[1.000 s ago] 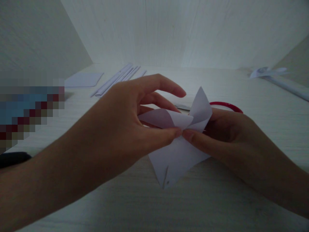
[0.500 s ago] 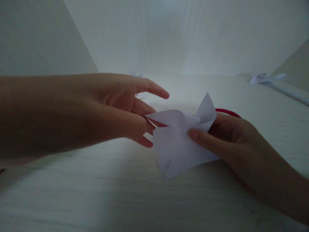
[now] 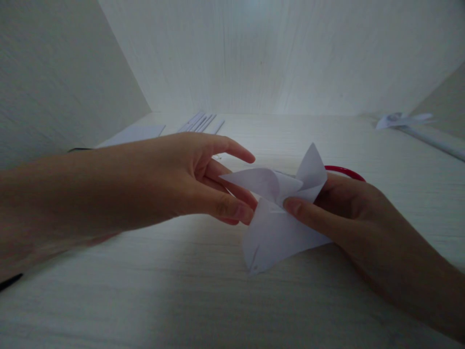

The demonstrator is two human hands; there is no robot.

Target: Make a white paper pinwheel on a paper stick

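A white paper pinwheel (image 3: 279, 237) with some points curled in to its middle is held above the table. My right hand (image 3: 356, 218) grips it from the right, its thumb pressed on the curled-in points and the other fingers mostly hidden behind. My left hand (image 3: 214, 184) is at the left edge, with thumb and fingertips closed on a corner of the lower, flat part. Its index finger stretches out free above the paper. Behind my right hand shows a curved red loop (image 3: 345, 170); the rest of that thing is hidden.
Another white pinwheel (image 3: 403, 119) on a stick (image 3: 436, 140) lies at the back right. Several thin white sticks (image 3: 199, 122) and a white sheet (image 3: 134, 133) lie at the back left. A dark pointed thing (image 3: 10, 282) is at the left edge. Pale walls rise behind and at the sides.
My left hand has moved lower and a little to the right, and its thumb has closed on the paper's left corner, which now bends upward and inward. My right hand keeps its hold.
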